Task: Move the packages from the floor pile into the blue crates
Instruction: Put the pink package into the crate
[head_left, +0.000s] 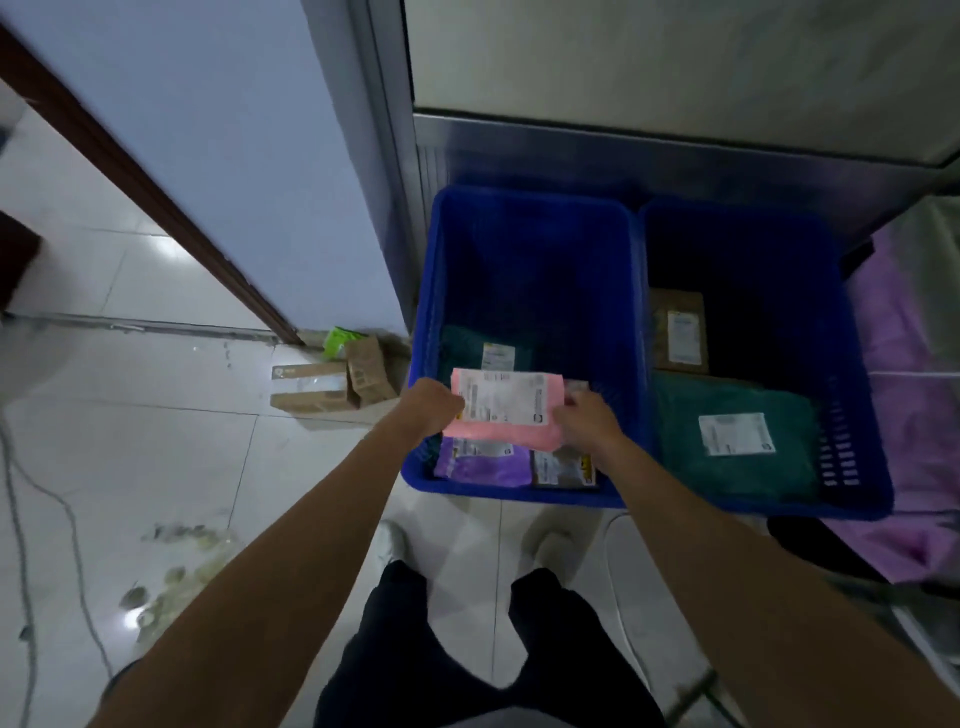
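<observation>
Fingers (453, 404) of my left hand (434, 408) are curled onto the left edge of the pink package (506, 431), and my right hand (589, 421) pinches its right edge; both hands grasp it, neither is released. Pink package is held flat, white label up, over the near half of the left blue crate (530, 202); whether it touches the packages beneath I cannot tell. Beneath it in that crate: a purple package (485, 467) at the near wall, a grey package with yellow markings (563, 470) just beside it on the right, and a dark green package (462, 353) farther back on the left. Right blue crate (857, 364) stands side by side with the left one, rims touching, against a metal-framed panel. It holds a large green package (685, 415) in the near half and a brown package (678, 338) behind it at the left wall, both labels up. On the tiled floor (156, 441) left of the crates, at the wall corner, lie two cardboard boxes (311, 389) with a light green packet (337, 340) behind them. A grey cable (67, 519) trails over the floor at far left. Purple cloth (909, 364) lies right of the crates
</observation>
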